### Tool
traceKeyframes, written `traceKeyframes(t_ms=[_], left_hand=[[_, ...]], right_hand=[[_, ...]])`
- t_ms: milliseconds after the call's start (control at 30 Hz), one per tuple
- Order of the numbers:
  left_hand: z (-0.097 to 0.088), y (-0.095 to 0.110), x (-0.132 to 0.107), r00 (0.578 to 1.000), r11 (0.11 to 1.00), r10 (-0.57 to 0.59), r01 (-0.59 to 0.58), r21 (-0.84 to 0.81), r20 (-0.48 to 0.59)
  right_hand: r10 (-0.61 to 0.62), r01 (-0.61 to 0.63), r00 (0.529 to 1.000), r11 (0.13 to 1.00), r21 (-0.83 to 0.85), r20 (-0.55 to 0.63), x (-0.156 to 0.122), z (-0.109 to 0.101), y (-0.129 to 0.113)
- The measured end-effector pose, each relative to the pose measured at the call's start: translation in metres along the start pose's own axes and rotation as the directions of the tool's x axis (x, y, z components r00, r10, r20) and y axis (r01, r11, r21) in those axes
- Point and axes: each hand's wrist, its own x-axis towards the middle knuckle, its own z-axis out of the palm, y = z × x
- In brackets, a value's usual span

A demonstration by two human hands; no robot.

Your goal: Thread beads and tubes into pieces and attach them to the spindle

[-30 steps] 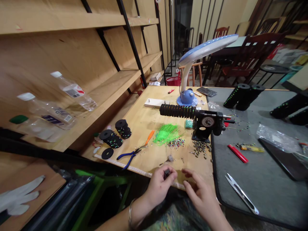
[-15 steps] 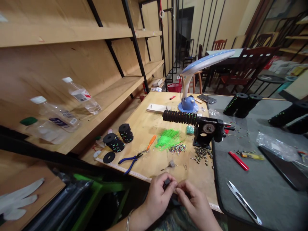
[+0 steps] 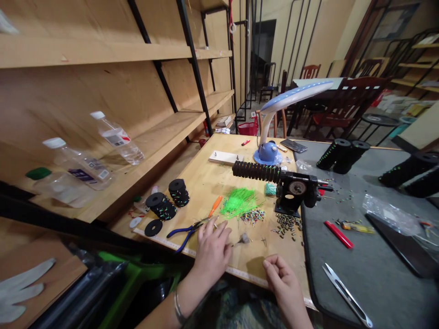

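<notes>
My left hand [image 3: 213, 249] reaches palm-down over the wooden table [image 3: 195, 192], its fingers stretched out beside the blue-handled pliers [image 3: 187, 232]. A tiny pale piece shows by its fingertips; whether they touch it is unclear. My right hand [image 3: 283, 278] hovers at the table's front edge with thumb and forefinger pinched together; anything between them is too small to make out. Ahead lie a bunch of bright green strands [image 3: 242, 201], a heap of multicoloured beads [image 3: 253, 215] and a small grey lump [image 3: 244, 238]. Small metal cylinders [image 3: 288, 223] lie scattered on the right.
A black crank device [image 3: 291, 192] carrying a row of black discs stands beyond the beads, before a blue lamp [image 3: 267, 153]. Black spools [image 3: 161, 205] stand left. On the grey mat [image 3: 318, 260] lie silver scissors-like snips [image 3: 346, 294] and a red stick [image 3: 339, 234]. Shelves border the left.
My hands were together at the table's front edge and have parted. The left has moved forward and left to the pliers, its fingers unfolding; the right has shifted slightly right, still pinched.
</notes>
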Motion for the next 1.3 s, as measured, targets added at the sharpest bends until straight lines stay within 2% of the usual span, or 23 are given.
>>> traceKeyframes(t_ms=[67, 167, 233, 333, 400, 500, 567, 600, 667, 800, 967, 1100, 1300], left_hand=[[0.001, 0.012, 0.001, 1.0, 1.0, -0.003, 0.003, -0.01, 0.0], [0.016, 0.024, 0.005, 0.992, 0.994, -0.021, 0.034, -0.104, 0.123], [0.03, 0.025, 0.008, 0.983, 0.984, -0.046, 0.075, -0.162, 0.176], [0.044, 0.023, 0.006, 0.98, 0.922, -0.111, 0.164, -0.352, 0.165], [0.047, 0.022, 0.001, 0.966, 0.789, -0.159, 0.248, -0.563, 0.203], [0.045, 0.025, -0.01, 0.891, 0.42, -0.184, 0.452, -0.787, 0.414], [0.044, 0.029, -0.017, 0.83, 0.212, -0.178, 0.556, -0.803, 0.528], [0.043, 0.031, -0.019, 0.81, 0.145, -0.18, 0.583, -0.799, 0.559], [0.042, 0.035, -0.023, 0.79, 0.066, -0.188, 0.603, -0.795, 0.584], [0.041, 0.041, -0.025, 0.781, 0.017, -0.196, 0.607, -0.795, 0.592], [0.039, 0.044, -0.027, 0.806, 0.076, -0.169, 0.584, -0.808, 0.567], [0.038, 0.044, -0.028, 0.809, 0.105, -0.156, 0.584, -0.805, 0.566], [0.038, 0.044, -0.028, 0.809, 0.036, -0.138, 0.58, -0.814, 0.571]], right_hand=[[0.02, -0.018, 0.999, 0.998, 0.06, -0.029, 0.001, 0.002, 0.003], [0.045, -0.036, 0.997, 0.989, 0.141, -0.056, 0.003, 0.003, 0.007], [0.048, -0.036, 0.997, 0.983, 0.183, -0.06, 0.003, 0.003, 0.008], [0.039, -0.021, 0.996, 0.974, 0.227, -0.076, 0.001, 0.001, 0.009], [0.04, -0.015, 0.995, 0.97, 0.241, -0.096, 0.0, 0.0, 0.009], [0.048, -0.027, 0.995, 0.974, 0.226, -0.089, -0.001, 0.001, 0.009], [0.052, -0.038, 0.997, 0.979, 0.202, -0.065, -0.001, 0.004, 0.01], [0.052, -0.041, 0.997, 0.981, 0.189, -0.056, -0.001, 0.006, 0.01], [0.049, -0.041, 0.998, 0.985, 0.165, -0.042, -0.001, 0.01, 0.01], [0.042, -0.032, 0.997, 0.988, 0.149, -0.063, -0.003, 0.015, 0.006], [0.045, -0.033, 0.997, 0.986, 0.162, -0.068, -0.004, 0.015, 0.004], [0.038, -0.027, 0.997, 0.988, 0.155, -0.065, -0.004, 0.014, 0.003], [0.014, -0.003, 0.998, 0.987, 0.16, -0.064, -0.005, 0.014, 0.004]])
